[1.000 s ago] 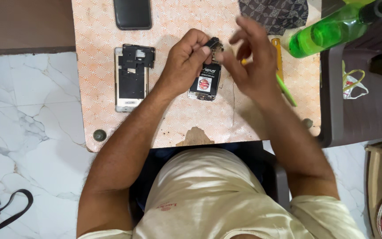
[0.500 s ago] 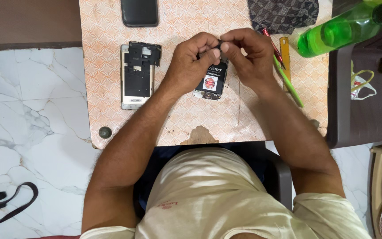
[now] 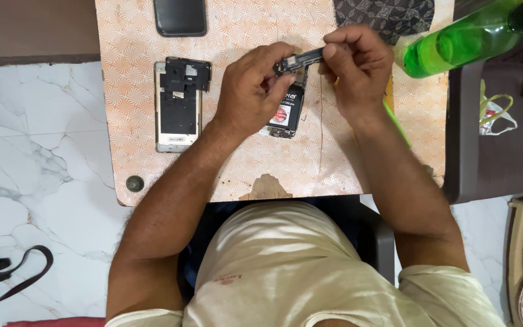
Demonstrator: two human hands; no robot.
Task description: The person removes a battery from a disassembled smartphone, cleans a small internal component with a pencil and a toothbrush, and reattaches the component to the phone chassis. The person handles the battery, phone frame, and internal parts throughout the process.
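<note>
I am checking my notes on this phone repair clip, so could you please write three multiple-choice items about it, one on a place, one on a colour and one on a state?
1. Where does the opened white phone lie?
A. On the table, beside the left hand
B. On the marble floor
C. On the person's lap

2. What colour is the bottle at the table's far corner?
A. Red
B. Green
C. Blue

3. How is the small dark part held?
A. Lying loose on the table
B. By the right hand alone
C. Between both hands, raised above the black phone

Answers: 1 A, it rests on the patterned tabletop; 2 B, its plastic is bright green; 3 C, fingers of both hands pinch its ends.
</note>
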